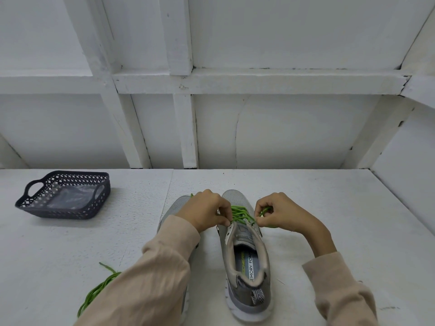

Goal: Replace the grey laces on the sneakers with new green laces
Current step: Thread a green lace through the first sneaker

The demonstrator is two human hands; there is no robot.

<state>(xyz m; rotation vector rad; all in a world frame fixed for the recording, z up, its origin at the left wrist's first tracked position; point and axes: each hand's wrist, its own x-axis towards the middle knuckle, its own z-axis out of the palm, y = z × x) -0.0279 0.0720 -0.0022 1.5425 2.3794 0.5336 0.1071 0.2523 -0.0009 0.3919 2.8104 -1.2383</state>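
Right-side sneaker [247, 267] is set on the counter [329, 208] heel towards the wearer, so the eyelets are faced from above. A green lace [239, 214] is crossed through its eyelets. One strand is pinched by the left hand [204, 210] at the left row, the other by the right hand [282, 215] beside the right row; judged: held taut for evening or tying. Left-side sneaker [174, 205] is largely hidden under the sleeve. A second green lace [98, 290] lies loose at near left, presumably reserved for it.
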